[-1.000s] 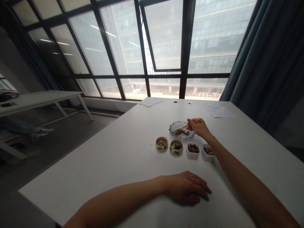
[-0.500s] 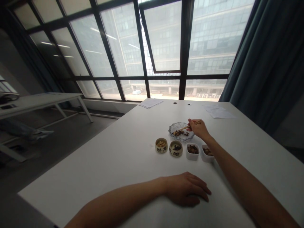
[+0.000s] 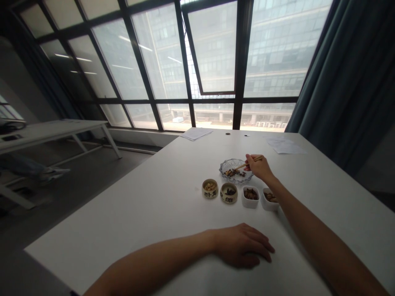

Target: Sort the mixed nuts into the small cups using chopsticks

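My right hand (image 3: 258, 167) is closed on a pair of wooden chopsticks (image 3: 242, 166) whose tips reach into a clear glass dish (image 3: 234, 171) of mixed nuts and dried bits. In front of the dish stands a row of small bowls: a tan cup of peanuts (image 3: 210, 188), a tan cup of dark pieces (image 3: 228, 193), a white cup of brown pieces (image 3: 250, 196) and a second white cup (image 3: 269, 200) partly behind my forearm. My left hand (image 3: 243, 246) lies flat on the white table (image 3: 154, 205), palm down, fingers stretched out, holding nothing.
Sheets of paper (image 3: 196, 133) and more paper (image 3: 285, 145) lie at the table's far edge, with a small dark disc (image 3: 227, 133) between them. Another white table (image 3: 52, 127) stands at left. A dark curtain (image 3: 348, 82) hangs at right beside large windows.
The chopstick tips have shifted slightly within the glass dish. My left hand has stayed put.
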### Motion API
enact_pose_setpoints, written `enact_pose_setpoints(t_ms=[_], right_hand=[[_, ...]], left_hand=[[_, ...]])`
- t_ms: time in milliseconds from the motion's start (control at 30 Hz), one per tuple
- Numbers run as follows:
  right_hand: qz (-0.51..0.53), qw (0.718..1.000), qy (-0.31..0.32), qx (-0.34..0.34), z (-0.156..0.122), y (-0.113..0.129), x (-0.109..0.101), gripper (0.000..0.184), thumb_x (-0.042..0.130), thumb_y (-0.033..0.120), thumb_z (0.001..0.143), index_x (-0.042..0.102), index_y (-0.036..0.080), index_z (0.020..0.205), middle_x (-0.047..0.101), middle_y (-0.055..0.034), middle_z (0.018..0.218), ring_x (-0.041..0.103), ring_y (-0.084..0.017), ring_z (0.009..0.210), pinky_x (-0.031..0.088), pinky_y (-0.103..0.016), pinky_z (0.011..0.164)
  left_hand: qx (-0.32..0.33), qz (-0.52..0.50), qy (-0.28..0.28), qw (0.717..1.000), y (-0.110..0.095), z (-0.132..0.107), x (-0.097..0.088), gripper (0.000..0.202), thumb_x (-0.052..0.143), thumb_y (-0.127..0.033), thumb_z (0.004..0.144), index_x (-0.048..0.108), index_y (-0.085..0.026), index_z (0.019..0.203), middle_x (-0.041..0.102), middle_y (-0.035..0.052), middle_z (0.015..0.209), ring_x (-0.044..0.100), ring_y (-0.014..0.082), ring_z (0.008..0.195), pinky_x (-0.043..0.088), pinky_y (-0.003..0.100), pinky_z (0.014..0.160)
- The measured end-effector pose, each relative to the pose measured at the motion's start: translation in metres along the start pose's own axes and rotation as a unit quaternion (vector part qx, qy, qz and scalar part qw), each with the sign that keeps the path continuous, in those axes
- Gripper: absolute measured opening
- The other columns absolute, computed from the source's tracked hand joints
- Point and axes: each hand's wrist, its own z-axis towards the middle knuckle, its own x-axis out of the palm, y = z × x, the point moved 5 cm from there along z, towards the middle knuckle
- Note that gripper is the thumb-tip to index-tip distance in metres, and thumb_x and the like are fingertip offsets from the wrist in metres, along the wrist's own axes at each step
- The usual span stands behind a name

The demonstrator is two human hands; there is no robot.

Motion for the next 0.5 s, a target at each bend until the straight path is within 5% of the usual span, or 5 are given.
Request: enact_pose_setpoints(t_ms=[500], right_hand=[[0.036,0.998,-0.042,-0.012,0.000,0.031,-0.022,0.042,0.072,0.047,0.095,0.069,0.015,0.067,0.071,-0.0085,0.057,0.074,-0.021,0.049,0.060,-0.024,0.045]], left_hand=[[0.013,0.004,-0.002,1.000,0.000,0.000,0.000,0.037,0.054,-0.031,0.092,0.070,-0.017,0.122,0.067,0.0122,0.143,0.056,0.0248,0.143,0.039,0.035,0.124]])
